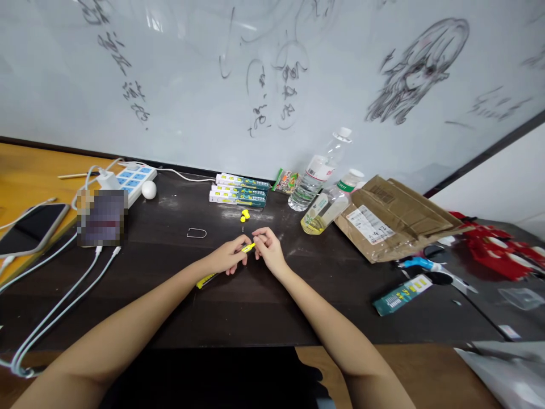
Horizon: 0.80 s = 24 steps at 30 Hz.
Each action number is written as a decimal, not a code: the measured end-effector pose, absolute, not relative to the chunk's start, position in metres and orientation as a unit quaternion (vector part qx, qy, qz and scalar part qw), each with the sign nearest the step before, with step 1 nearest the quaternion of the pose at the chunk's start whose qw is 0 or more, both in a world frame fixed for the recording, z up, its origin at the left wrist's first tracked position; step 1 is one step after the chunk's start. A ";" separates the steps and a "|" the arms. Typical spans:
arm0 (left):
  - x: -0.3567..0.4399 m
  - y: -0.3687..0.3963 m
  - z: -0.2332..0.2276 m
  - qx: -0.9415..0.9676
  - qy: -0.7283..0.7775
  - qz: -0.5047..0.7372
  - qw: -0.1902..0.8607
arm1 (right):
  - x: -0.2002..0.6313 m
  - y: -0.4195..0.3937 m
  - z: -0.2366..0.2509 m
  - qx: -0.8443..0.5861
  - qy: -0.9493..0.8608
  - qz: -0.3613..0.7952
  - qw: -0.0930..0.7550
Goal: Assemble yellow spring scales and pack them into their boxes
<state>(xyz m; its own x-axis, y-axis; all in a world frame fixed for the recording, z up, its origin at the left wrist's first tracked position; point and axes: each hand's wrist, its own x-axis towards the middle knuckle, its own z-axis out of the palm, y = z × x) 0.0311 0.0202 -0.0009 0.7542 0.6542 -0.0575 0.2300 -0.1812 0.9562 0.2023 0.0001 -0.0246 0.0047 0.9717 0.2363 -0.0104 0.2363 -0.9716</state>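
Observation:
My left hand (227, 255) is closed around a slim yellow stick-like object (206, 280), whose long end sticks out below the hand, toward the lower left. Its narrower yellow tip (247, 247) points to my right hand (269, 251). The fingers of that hand are pinched together at the tip; what lies between them is too small to make out. Just beyond both hands, a few small yellow pieces (245, 214) lie on the dark table (264, 318). A bent wire loop (196, 233) rests to the left of them.
Several printed boxes (238, 196) are lined up near the whiteboard (191, 85). Two bottles (313, 179) and a brown parcel (392, 213) stand on the right, with a similar box (402, 294) nearer. Leftward are a power strip (135, 182), a white ball (149, 190), phones and cables.

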 end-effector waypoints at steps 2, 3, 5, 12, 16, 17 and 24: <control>0.031 0.020 0.000 0.755 0.304 0.190 0.549 | 0.201 -0.002 -0.023 -0.436 -0.553 0.432 0.564; 0.030 0.019 0.001 0.760 0.307 0.194 0.539 | 0.200 -0.002 -0.022 -0.437 -0.553 0.427 0.567; 0.030 0.018 0.003 0.768 0.313 0.203 0.521 | 0.200 -0.003 -0.021 -0.441 -0.553 0.412 0.574; 0.031 0.018 0.002 0.736 0.338 0.227 0.541 | 0.198 -0.005 -0.022 -0.448 -0.559 0.411 0.563; 0.031 0.023 -0.001 0.710 0.361 0.262 0.545 | 0.207 0.000 -0.022 -0.471 -0.608 0.362 0.527; 0.031 0.026 -0.002 0.705 0.367 0.275 0.541 | 0.211 0.003 -0.022 -0.487 -0.631 0.321 0.512; 0.025 0.041 -0.006 0.694 0.401 0.307 0.513 | 0.223 0.041 -0.018 -0.510 -0.829 0.030 0.228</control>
<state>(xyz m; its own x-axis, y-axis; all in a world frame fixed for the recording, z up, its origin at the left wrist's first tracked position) 0.0246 0.0407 -0.0059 0.4902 0.8715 0.0143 0.2414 -0.1515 0.9585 0.2225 0.0408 -0.0178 -0.3764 0.8585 0.3483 0.8314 0.4788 -0.2818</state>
